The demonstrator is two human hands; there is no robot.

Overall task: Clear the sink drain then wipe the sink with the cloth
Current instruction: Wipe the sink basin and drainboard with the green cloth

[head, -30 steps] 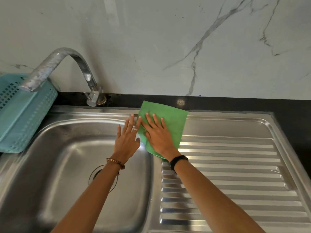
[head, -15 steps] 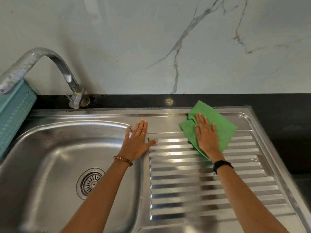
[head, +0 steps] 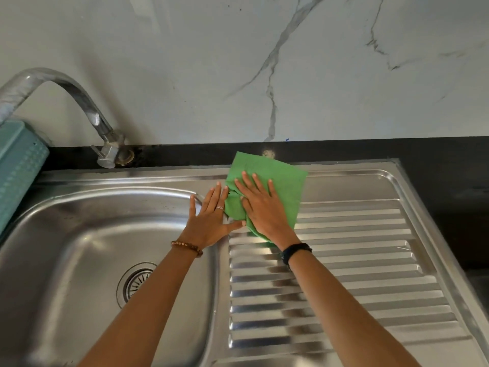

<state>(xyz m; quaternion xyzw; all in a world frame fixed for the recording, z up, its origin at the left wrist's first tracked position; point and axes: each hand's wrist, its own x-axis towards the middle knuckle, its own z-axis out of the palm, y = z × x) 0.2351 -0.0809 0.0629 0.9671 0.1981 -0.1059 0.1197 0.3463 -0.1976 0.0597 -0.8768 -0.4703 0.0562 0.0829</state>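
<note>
A green cloth (head: pixel 284 178) lies on the steel rim between the basin and the ribbed drainboard (head: pixel 357 260), near the back edge. My right hand (head: pixel 260 207) presses flat on the cloth with its fingers straight and spread. Beside it my left hand (head: pixel 210 218) rests flat on the rim at the basin's right edge, fingers straight, its thumb touching the cloth. The sink basin (head: pixel 79 234) is on the left. Its round drain strainer (head: pixel 135 282) shows at the bottom, partly hidden by my left forearm.
A curved steel tap (head: pixel 87 107) rises from the black counter (head: pixel 436 165) behind the basin. A teal plastic basket (head: pixel 18 168) stands at the far left edge. A marble wall runs along the back.
My right hand has slid the cloth leftward from the drainboard's far right back to the rim next to my left hand. My left hand has stayed on the rim.
</note>
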